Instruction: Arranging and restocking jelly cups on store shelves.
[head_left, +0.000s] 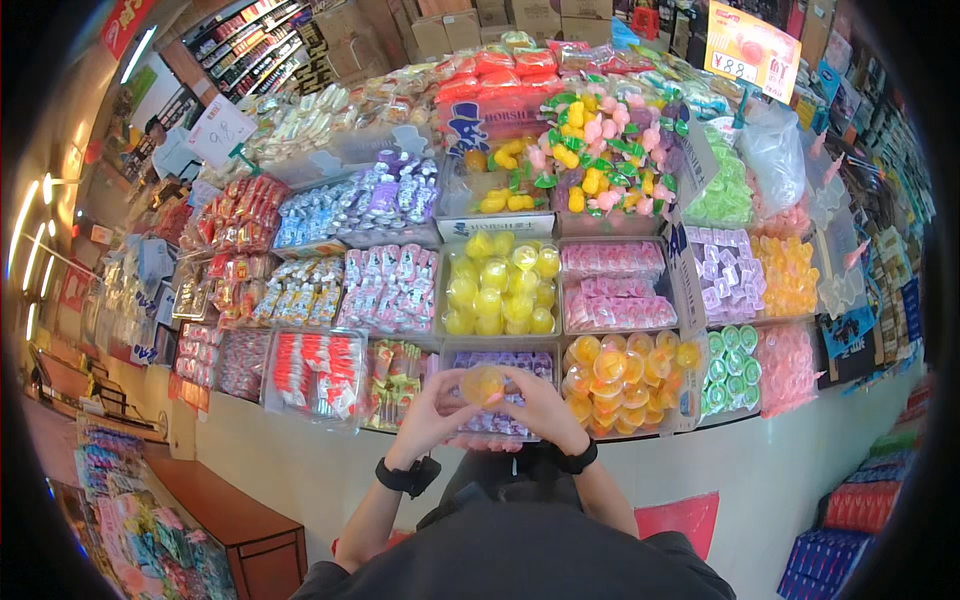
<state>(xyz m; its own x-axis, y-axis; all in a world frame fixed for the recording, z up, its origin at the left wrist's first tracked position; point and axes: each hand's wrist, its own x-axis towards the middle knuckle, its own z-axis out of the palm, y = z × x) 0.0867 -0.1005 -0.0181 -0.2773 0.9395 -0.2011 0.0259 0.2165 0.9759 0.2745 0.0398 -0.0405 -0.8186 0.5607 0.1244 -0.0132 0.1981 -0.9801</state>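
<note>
Between my two hands is an orange jelly cup (482, 386) with a clear rounded shell, above a bin of purple-wrapped sweets (517, 365). My left hand (442, 409) grips its left side with thumb and fingers, and my right hand (538, 405) holds the right side. Just to the right stands a clear bin piled with similar orange jelly cups (619, 382). Behind the hands, a bin holds yellow jelly cups (499, 281). Left of my left hand are green and brown packets (394, 375) and red and white packets (319, 371).
Further bins hold pink packs (615, 285), green-lidded cups (729, 367) and fruit-shaped containers (600, 150). A price sign (752, 52) rises at the back right, near a clear plastic bag (772, 161). A wooden cabinet (217, 502) stands lower left. A person (172, 148) is at the far left.
</note>
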